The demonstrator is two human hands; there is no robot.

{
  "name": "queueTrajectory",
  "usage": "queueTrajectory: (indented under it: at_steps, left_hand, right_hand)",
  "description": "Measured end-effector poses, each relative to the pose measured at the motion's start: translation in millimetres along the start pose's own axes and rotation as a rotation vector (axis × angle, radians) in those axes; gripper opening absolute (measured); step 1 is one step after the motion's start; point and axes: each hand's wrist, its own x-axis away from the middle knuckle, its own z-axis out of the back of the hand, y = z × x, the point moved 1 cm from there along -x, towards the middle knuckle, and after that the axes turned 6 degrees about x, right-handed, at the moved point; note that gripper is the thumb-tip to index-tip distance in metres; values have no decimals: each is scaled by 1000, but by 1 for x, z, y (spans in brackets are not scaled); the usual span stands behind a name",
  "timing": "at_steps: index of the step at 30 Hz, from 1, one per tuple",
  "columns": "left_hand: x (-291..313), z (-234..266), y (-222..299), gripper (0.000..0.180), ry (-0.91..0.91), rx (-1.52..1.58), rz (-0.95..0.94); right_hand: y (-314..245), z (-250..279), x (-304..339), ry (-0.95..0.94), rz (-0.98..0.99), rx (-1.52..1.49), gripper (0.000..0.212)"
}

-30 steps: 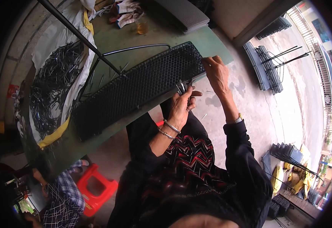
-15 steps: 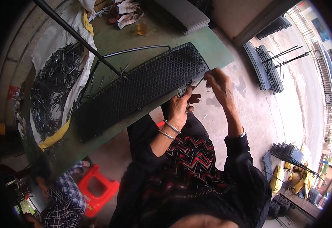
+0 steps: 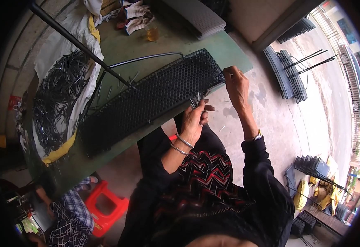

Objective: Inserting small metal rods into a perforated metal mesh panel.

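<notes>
A long black mesh panel with a raised rim lies slantwise along the near edge of the green table. A black bent rod frame rises from its far side. Below the panel's near edge, my left hand is closed around several thin metal pins, their ends sticking up past the fingers. My right hand pinches at the panel's right corner; anything between its fingertips is too small or hidden to make out.
A white sack with a heap of dark metal pins lies at left. Gloves, a glass of amber liquid and stacked grey panels sit at the back. A red stool and a seated person are lower left.
My right hand has moved slightly up and left, onto the panel's corner, and a thin piece seen at its fingertips no longer shows. My left hand stays almost in place with the pins.
</notes>
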Motion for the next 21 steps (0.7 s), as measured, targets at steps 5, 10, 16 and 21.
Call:
queueTrajectory:
  at_steps: [5, 10, 16, 21]
  left_hand:
    - [5, -12, 0, 22, -21, -40, -24]
    - [12, -14, 1, 16, 24, -53, -99]
    - [16, -15, -5, 16, 16, -73, -97]
    - [21, -18, -1, 17, -5, -106, -106]
  right_hand:
    - [-1, 1, 7, -21, 59, 198, 10]
    - [-21, 28, 18, -575, -232, -263, 26]
    - [-40, 40, 32, -765, -374, -631, 19]
    - [-38, 41, 29, -794, -370, -635, 17]
